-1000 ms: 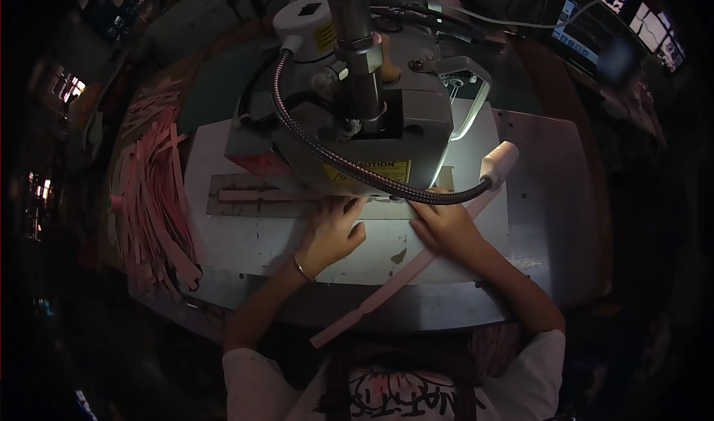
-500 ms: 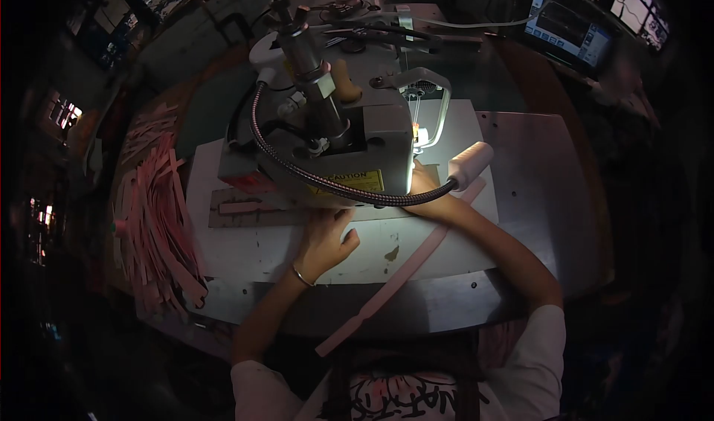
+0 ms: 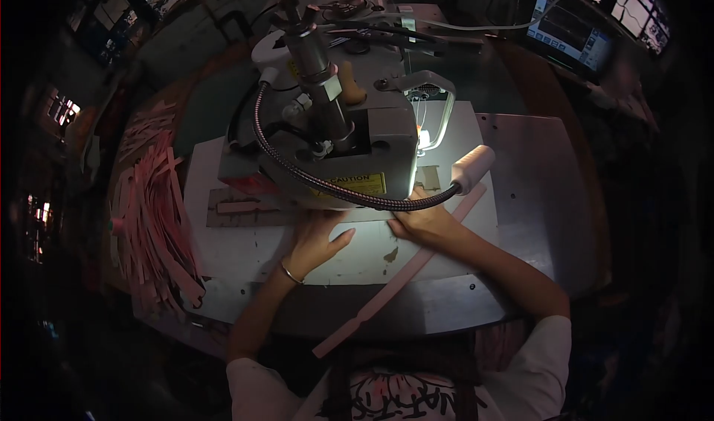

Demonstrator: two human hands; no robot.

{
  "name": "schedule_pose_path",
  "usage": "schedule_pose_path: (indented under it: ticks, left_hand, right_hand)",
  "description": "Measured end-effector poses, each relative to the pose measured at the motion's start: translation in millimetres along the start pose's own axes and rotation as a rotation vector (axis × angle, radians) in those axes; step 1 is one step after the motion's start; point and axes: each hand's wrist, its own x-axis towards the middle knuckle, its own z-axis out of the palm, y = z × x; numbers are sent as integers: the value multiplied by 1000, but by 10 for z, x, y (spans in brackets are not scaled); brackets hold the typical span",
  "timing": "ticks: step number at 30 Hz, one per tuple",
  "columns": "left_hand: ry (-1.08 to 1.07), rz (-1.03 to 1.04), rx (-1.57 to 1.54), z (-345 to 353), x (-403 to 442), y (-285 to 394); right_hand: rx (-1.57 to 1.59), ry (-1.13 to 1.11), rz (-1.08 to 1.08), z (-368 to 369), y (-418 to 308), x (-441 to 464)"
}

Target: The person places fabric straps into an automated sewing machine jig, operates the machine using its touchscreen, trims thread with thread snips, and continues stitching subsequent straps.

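Observation:
Under the front of a grey sewing machine [image 3: 387, 138], a flat template [image 3: 223, 216] lies on the white plate, with a pink strip [image 3: 242, 207] set in its left part. My left hand [image 3: 318, 244] rests at the template's front edge, thumb spread away; its fingertips are hidden beneath the machine head. My right hand [image 3: 422, 222] is at the template's right part, fingers bent and partly behind the metal lamp hose; whether it holds anything is hidden. A second long pink strip [image 3: 398, 283] runs diagonally below my right forearm and over the table's front edge.
A heap of pink strips [image 3: 160, 227] lies at the left. The white lamp head [image 3: 472, 166] on its flexible hose [image 3: 312, 169] hangs over the right side. A lit screen [image 3: 569, 30] stands at the back right. A thread cone [image 3: 117, 226] is at the far left.
The camera view has shifted. My right hand reached farther back beside the machine head and has come forward again to the template. My left hand has moved slightly left, its thumb farther out.

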Motion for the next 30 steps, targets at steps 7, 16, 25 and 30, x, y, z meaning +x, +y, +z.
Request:
schedule_pose_path:
  ticks: [7, 16, 25, 30]
  left_hand:
    - [15, -19, 129, 24, -99, -252]
    - [91, 58, 197, 12, -50, -183]
    - [-32, 102, -99, -49, -66, -299]
    - [17, -13, -133, -94, -254, -560]
  right_hand:
    - [-24, -25, -41, 6, -9, 10]
    - [-48, -9, -28, 2, -15, -38]
    - [-87, 39, -30, -33, 76, -213]
    - [-92, -10, -24, -214, 73, -225]
